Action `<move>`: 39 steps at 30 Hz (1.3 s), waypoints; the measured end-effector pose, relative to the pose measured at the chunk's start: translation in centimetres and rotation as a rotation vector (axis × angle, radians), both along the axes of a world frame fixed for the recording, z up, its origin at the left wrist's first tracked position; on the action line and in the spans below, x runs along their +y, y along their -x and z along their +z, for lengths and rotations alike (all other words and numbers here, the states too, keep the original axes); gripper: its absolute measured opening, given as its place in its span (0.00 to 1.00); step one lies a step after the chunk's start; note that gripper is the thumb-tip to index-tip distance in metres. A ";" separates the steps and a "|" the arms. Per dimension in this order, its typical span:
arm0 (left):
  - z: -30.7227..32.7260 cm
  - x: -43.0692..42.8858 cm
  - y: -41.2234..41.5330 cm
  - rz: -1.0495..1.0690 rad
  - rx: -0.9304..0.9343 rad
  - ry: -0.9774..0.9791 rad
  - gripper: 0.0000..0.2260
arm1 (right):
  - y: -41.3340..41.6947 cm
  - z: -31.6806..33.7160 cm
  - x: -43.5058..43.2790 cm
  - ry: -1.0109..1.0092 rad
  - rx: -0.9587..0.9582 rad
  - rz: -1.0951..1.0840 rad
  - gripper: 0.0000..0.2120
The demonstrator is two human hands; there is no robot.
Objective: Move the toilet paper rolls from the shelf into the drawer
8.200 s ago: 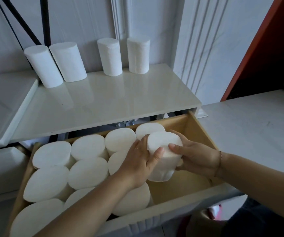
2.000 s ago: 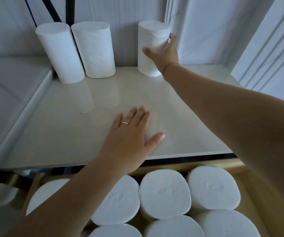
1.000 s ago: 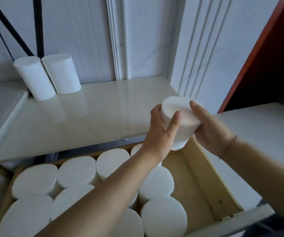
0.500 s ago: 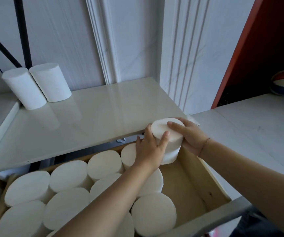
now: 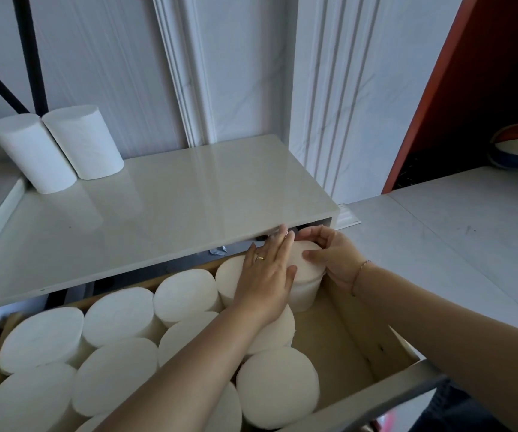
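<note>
Glossy shelf (image 5: 158, 213); right hand (image 5: 335, 260) grips soft cylindrical roll (image 5: 306, 285).

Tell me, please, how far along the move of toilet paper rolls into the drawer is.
Done: many packed rolls stand upright in the drawer. In hand: the left hand presses flat on the current roll while the right hand grips it, seating it in the drawer's back right corner. Left: two shelf rolls stand on the shelf, not yet moved.

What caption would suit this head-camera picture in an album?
Left hand and right hand seat a roll in the drawer; two rolls stand on the shelf.
</note>
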State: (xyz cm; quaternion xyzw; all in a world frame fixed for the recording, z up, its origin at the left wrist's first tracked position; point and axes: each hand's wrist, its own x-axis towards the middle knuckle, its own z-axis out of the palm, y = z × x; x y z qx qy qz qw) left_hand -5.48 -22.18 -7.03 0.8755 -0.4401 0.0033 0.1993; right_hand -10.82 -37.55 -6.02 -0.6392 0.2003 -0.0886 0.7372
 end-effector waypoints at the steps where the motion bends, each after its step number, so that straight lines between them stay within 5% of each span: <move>1: -0.1 0.3 -0.1 -0.012 -0.006 -0.021 0.25 | 0.0 0.0 0.1 0.068 0.013 -0.018 0.17; 7: -0.4 2.8 -0.9 -0.042 -0.042 -0.081 0.23 | 0.3 0.6 0.7 0.778 0.089 -0.017 0.14; 12: 1.8 8.5 -0.9 -0.055 0.009 0.126 0.21 | -0.1 2.2 1.0 1.096 0.033 -0.121 0.11; 16: 4.2 14.2 -3.4 0.114 -0.150 0.225 0.20 | -4.3 5.4 5.2 1.094 -0.145 -0.187 0.09; 23: 5.2 21.7 -10.5 0.421 -0.139 0.064 0.26 | -15.6 7.5 14.9 0.893 -0.223 0.039 0.22; 39: 3.2 24.7 -19.3 0.368 0.008 -0.234 0.35 | -38.0 6.4 21.3 0.586 -0.190 0.245 0.47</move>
